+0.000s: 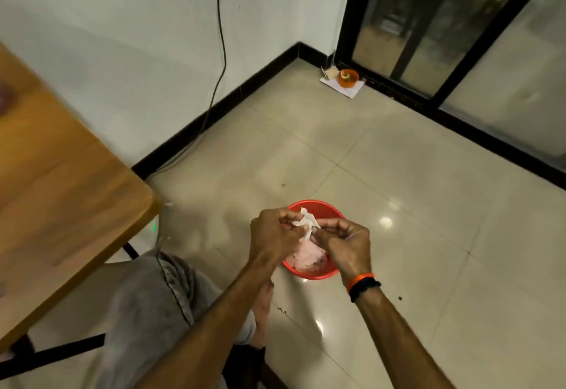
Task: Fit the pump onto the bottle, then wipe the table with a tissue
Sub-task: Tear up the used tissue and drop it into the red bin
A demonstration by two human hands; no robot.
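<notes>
Both my hands meet over a red bin [324, 209] on the floor. My left hand [272, 235] and my right hand [344, 243] each pinch a crumpled white tissue [307, 222] between them, just above the bin's opening. Pale crumpled tissues [304, 258] lie inside the bin. The wooden table [58, 180] fills the left of the view, blurred. No bottle or pump is in view.
Glossy tiled floor [398, 174] spreads to the right. A dark-framed glass door [444, 36] stands at the back right, with a small orange pot [348, 77] on white paper by it. A cable [222, 51] hangs down the white wall. My knee [159, 303] in grey cloth is below.
</notes>
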